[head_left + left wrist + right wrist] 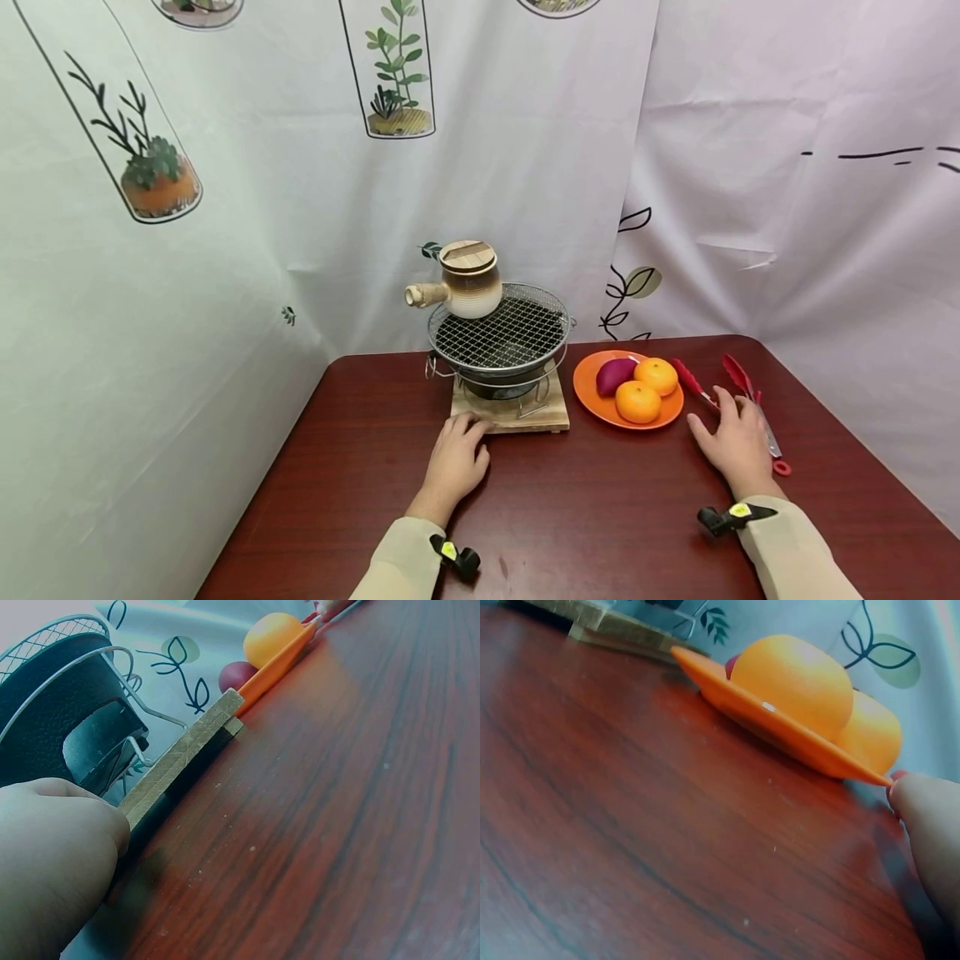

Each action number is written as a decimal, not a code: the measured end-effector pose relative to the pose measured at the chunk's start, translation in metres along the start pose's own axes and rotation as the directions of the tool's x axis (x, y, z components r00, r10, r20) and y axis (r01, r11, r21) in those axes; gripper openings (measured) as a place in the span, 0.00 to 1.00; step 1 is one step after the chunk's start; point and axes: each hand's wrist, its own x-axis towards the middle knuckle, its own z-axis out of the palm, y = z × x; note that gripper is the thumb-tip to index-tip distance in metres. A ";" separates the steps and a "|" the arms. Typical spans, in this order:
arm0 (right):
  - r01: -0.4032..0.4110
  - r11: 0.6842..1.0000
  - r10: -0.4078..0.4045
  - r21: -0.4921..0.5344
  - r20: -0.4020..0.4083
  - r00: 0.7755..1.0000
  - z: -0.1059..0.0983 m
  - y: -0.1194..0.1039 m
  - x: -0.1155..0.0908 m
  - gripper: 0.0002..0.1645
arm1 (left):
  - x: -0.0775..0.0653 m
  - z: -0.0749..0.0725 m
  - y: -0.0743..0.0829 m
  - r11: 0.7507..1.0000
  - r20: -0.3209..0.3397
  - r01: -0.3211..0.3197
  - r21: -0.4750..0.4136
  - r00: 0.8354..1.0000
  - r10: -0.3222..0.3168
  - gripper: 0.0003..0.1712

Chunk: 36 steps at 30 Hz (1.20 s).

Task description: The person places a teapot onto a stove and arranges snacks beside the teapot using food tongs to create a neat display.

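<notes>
My left hand point(459, 457) rests with relaxed fingers at the front left edge of a square wooden board point(557, 404); the left wrist view shows the hand point(60, 855) beside the board's edge point(184, 757). On the board stands a dark round grill stove point(510, 387) with a wire mesh point(525, 333) on top. My right hand point(738, 446) lies over a pair of red-tipped tongs point(738, 375), fingers spread, partly hiding them. Just left of it sits an orange plate point(592, 404) holding two oranges point(638, 402) and a purple oval item point(615, 377).
A clay pot point(472, 296) with a wooden lid point(468, 256) and a side handle point(426, 294) sits on the mesh's back left. White printed cloth point(525, 167) hangs behind and left of the dark red table point(585, 517).
</notes>
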 end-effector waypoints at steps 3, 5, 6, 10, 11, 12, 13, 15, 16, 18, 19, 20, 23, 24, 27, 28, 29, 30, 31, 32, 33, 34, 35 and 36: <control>-0.025 0.999 0.026 -0.040 0.019 0.999 -0.001 0.001 0.001 0.48 | 0.000 0.000 0.000 1.000 0.004 0.003 0.000 1.000 -0.003 0.20; -0.021 0.999 0.020 -0.045 -0.012 1.000 -0.001 0.000 0.002 0.45 | 0.000 -0.001 0.000 1.000 0.007 0.005 -0.002 1.000 -0.005 0.20; -0.013 0.999 0.012 -0.045 -0.035 0.999 -0.002 0.000 0.002 0.44 | 0.000 -0.001 0.000 1.000 0.009 0.006 -0.003 1.000 -0.006 0.20; -0.006 1.000 0.003 -0.029 -0.104 0.995 -0.004 0.001 0.002 0.39 | -0.001 -0.002 0.001 1.000 0.012 0.007 0.003 1.000 -0.007 0.20; -0.014 0.999 0.011 -0.030 -0.103 0.995 -0.004 0.002 0.002 0.40 | -0.001 -0.002 0.001 1.000 0.013 0.007 0.004 1.000 -0.007 0.20; -0.025 0.999 0.022 -0.032 -0.097 0.995 -0.004 0.003 0.002 0.41 | -0.001 -0.002 0.001 1.000 0.015 0.007 0.004 1.000 -0.008 0.20; -0.037 0.999 0.034 -0.035 -0.091 0.995 -0.005 0.003 0.001 0.43 | -0.002 -0.002 0.001 1.000 0.016 0.008 0.005 1.000 -0.008 0.20; -0.064 0.997 0.061 -0.045 -0.069 0.996 -0.006 0.004 0.002 0.46 | -0.002 -0.003 0.001 1.000 0.017 0.009 0.002 1.000 -0.009 0.20; -0.079 0.995 0.076 -0.053 -0.060 0.995 -0.006 0.004 0.002 0.47 | -0.002 -0.003 0.001 1.000 0.015 0.010 0.001 1.000 -0.010 0.21; -0.111 0.991 0.109 -0.075 -0.037 0.993 -0.007 0.004 0.002 0.49 | -0.001 -0.003 0.001 1.000 0.012 0.011 -0.001 1.000 -0.011 0.21; -0.126 0.988 0.124 -0.085 -0.024 0.992 -0.008 0.004 0.002 0.49 | -0.001 -0.003 0.001 1.000 0.012 0.012 -0.002 1.000 -0.012 0.21; -0.141 0.985 0.141 -0.095 -0.009 0.990 -0.008 0.004 0.002 0.49 | -0.001 -0.003 0.001 1.000 0.011 0.011 -0.003 1.000 -0.011 0.21; -0.167 0.979 0.171 -0.120 0.018 0.985 -0.008 0.006 0.002 0.48 | -0.002 -0.002 0.001 1.000 0.011 0.010 -0.003 1.000 -0.010 0.20; -0.172 0.977 0.177 -0.126 0.024 0.984 -0.009 0.006 0.002 0.47 | -0.002 -0.002 0.001 1.000 0.010 0.009 -0.003 1.000 -0.009 0.20; -0.184 0.973 0.191 -0.138 0.037 0.981 -0.009 0.008 0.002 0.46 | -0.002 -0.002 0.001 1.000 0.010 0.006 -0.002 1.000 -0.006 0.20; -0.186 0.972 0.193 -0.142 0.039 0.980 -0.009 0.009 0.003 0.46 | -0.002 -0.002 0.001 1.000 0.011 0.005 -0.001 1.000 -0.005 0.20; -0.189 0.971 0.196 -0.145 0.039 0.980 -0.009 0.010 0.003 0.46 | -0.001 -0.002 0.001 1.000 0.010 0.004 0.000 1.000 -0.004 0.20; -0.191 0.971 0.198 -0.146 0.037 0.980 -0.010 0.010 0.003 0.47 | -0.001 -0.002 0.001 1.000 0.010 0.004 0.001 1.000 -0.004 0.20; -0.192 0.970 0.199 -0.149 0.033 0.980 -0.010 0.011 0.003 0.47 | -0.001 -0.002 0.001 1.000 0.010 0.003 0.002 1.000 -0.003 0.20; -0.192 0.969 0.199 -0.155 0.029 0.980 -0.010 0.012 0.003 0.48 | -0.001 -0.002 0.001 1.000 0.008 0.001 0.002 1.000 -0.001 0.20; -0.193 0.968 0.200 -0.160 0.027 0.979 -0.010 0.012 0.004 0.48 | 0.000 -0.001 0.001 1.000 0.006 0.000 0.002 1.000 0.000 0.20; -0.197 0.966 0.205 -0.168 0.027 0.979 -0.010 0.013 0.004 0.49 | 0.000 -0.001 0.001 1.000 0.004 -0.001 0.002 1.000 0.001 0.20; -0.207 0.963 0.215 -0.174 0.030 0.976 -0.011 0.014 0.005 0.50 | 0.000 -0.001 0.001 1.000 0.003 -0.001 0.002 1.000 0.001 0.20; -0.218 0.959 0.228 -0.179 0.037 0.973 -0.012 0.015 0.005 0.51 | 0.000 -0.001 0.001 1.000 0.005 0.002 0.002 1.000 -0.002 0.20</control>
